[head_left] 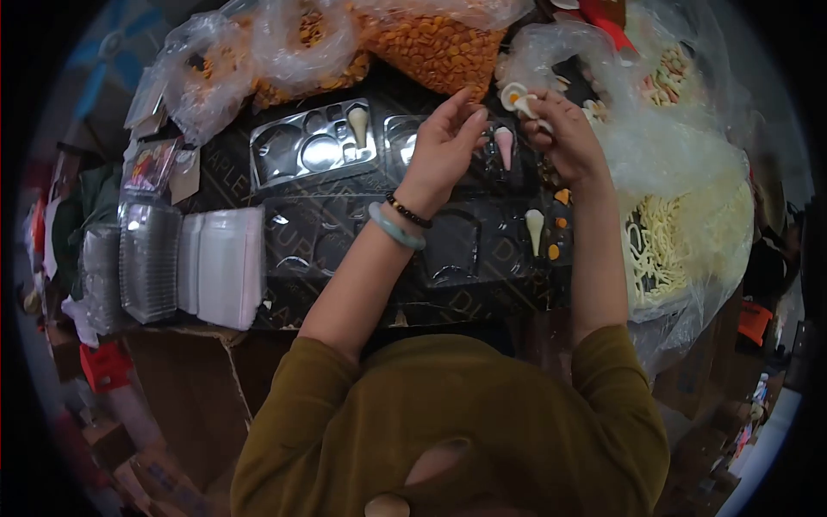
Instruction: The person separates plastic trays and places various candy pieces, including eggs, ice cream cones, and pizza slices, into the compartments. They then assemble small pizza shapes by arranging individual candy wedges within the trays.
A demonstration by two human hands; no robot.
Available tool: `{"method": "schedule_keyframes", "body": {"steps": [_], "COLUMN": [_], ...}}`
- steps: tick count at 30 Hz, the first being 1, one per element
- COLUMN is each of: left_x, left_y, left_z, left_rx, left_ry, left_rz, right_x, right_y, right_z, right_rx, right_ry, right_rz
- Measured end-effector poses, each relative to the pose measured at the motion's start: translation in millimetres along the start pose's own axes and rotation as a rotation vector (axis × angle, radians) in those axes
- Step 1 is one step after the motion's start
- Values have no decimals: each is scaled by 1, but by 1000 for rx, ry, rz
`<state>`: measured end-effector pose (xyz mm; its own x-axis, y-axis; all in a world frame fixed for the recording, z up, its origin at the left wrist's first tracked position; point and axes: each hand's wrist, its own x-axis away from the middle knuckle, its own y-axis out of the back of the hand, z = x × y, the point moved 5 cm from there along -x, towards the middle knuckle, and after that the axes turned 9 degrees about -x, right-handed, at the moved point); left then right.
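Observation:
Between thumb and fingers of my right hand [560, 129] are small white pieces, one a fried-egg-shaped piece [514, 96] with an orange middle. My left hand [448, 142] is just left of it, fingers stretched and apart, with nothing visible in them. Beneath the left hand lies a clear moulded plastic tray [401, 129], partly covered by that hand. A pink cone-shaped piece [505, 146] rests between the two hands. Another clear tray [276, 177], to the left, bears a cream cone-shaped piece [358, 125]. A third cone-shaped piece [534, 228] lies nearer me, left of my right forearm.
Bags of orange pieces [439, 52] stand along the back. At right, crumpled plastic bags hold cream noodle-like strands [659, 250] and mixed small pieces [668, 77]. Stacked clear containers [151, 258] and flat plastic sleeves [228, 267] sit at left. Small orange pieces [553, 252] lie near my right forearm.

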<state>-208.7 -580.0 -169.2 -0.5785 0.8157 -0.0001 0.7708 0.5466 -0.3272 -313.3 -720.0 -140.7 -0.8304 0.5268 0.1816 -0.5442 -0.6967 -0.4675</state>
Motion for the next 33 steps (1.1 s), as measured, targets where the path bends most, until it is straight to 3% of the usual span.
{"method": "schedule_keyframes", "body": {"steps": [2,6,9,11,16,19,22,23,26,29,33], "left_x": [3,14,4,-12,-35,-36,-29,-23,-23,-25,-26], "left_y": [18,78,147,183,202,205,223,223,232,233,228], "left_z": [-5,-17,-33,-39,-34,-36,-47,-50,-42,-33,-34], "left_rx": [-43,-223,-451,-743,-1206,-1219,-1090,-1000,-1282,-1487,-1571], "left_ry": [3,19,-137,-111,-50,-140,-128,-14,-8,-205,-234], "left_rz": [-20,-134,-384,-419,-549,-631,-618,-567,-567,-628,-474], "right_x": [5,-3,-12,-18,-30,-22,-31,-37,-45,-28,9], "right_y": [-36,-72,-82,-84,-100,-121,-133,-134,-140,-158,-193], "right_z": [-27,-67,-78,-83,-95,-99,-105,-107,-112,-117,-130], "right_rx": [38,221,178,150,210,265,320,344,489,685,919], "right_ry": [-145,-9,-104,-126,-35,21,103,135,242,348,665], "right_rz": [158,71,113,117,82,110,144,153,149,190,358]}}
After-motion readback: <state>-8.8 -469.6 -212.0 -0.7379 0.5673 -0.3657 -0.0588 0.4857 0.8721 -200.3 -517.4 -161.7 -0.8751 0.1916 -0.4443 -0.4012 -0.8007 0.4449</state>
